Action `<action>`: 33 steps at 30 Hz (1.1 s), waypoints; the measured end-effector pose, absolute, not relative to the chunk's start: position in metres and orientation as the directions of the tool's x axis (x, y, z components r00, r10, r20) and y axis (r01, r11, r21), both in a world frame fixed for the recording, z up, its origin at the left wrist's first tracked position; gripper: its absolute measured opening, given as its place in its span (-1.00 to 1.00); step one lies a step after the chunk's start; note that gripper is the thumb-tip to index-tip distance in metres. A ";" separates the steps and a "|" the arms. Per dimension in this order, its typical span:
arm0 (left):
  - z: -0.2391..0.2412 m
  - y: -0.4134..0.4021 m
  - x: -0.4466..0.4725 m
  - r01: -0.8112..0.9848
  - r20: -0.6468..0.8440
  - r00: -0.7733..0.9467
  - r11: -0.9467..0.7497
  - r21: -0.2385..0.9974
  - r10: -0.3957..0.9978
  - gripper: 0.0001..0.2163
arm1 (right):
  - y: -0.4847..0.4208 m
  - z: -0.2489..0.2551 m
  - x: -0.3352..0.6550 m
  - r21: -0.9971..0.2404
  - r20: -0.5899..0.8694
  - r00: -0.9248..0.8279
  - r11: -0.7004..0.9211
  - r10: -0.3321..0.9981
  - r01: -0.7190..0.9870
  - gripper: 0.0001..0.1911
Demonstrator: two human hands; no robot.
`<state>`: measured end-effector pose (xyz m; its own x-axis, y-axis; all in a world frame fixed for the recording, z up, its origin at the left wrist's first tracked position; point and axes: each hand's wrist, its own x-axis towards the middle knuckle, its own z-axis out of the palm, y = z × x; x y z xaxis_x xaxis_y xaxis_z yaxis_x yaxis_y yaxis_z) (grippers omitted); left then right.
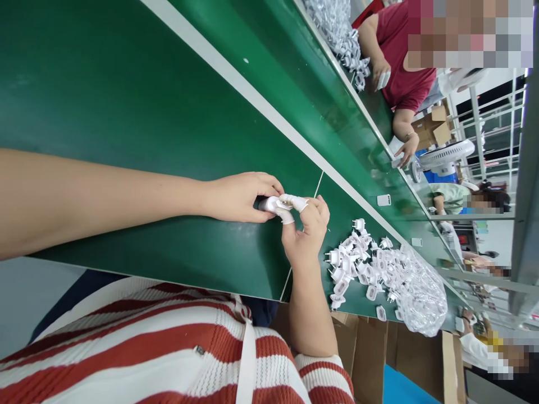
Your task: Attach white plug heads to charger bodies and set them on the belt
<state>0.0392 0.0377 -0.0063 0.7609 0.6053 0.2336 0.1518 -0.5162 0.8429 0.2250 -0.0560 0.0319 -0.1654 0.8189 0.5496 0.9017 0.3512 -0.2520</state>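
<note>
My left hand reaches in from the left over the green belt, fingers closed round a small white plug part with a dark end. My right hand comes up from below and meets it. Its thumb and forefinger wear white finger cots and pinch the same part. A heap of white plug parts lies just right of my right hand, spilling from a clear plastic bag.
A white stripe runs along the belt. Single white parts lie further down it. A co-worker in a red shirt handles parts beside another heap. More people, a fan and cardboard boxes stand around.
</note>
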 end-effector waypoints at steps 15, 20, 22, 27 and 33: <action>-0.009 0.038 0.041 0.141 0.253 0.759 -0.531 0.835 0.600 -0.72 | -0.060 0.032 0.222 -0.237 0.506 -0.111 0.262 0.855 0.936 -0.85; -0.009 0.037 0.043 0.138 0.261 0.769 -0.551 0.823 0.583 -0.72 | -0.064 0.024 0.214 -0.264 0.538 -0.040 0.213 0.842 0.941 -0.83; -0.009 0.037 0.043 0.134 0.259 0.780 -0.557 0.820 0.569 -0.71 | -0.065 0.022 0.211 -0.268 0.546 -0.018 0.194 0.837 0.944 -0.82; -0.008 0.036 0.042 0.137 0.259 0.785 -0.565 0.814 0.563 -0.63 | -0.063 0.015 0.212 -0.308 0.543 0.019 0.178 0.840 0.935 -0.83; -0.008 0.036 0.043 0.146 0.252 0.787 -0.567 0.811 0.563 -0.63 | -0.062 0.010 0.215 -0.373 0.558 0.050 0.196 0.828 0.907 -0.84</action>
<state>0.0427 0.0361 -0.0079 0.7871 0.5632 0.2515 0.1463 -0.5666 0.8109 0.2146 -0.0618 0.0100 0.0504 0.8282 0.5582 0.9071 0.1958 -0.3725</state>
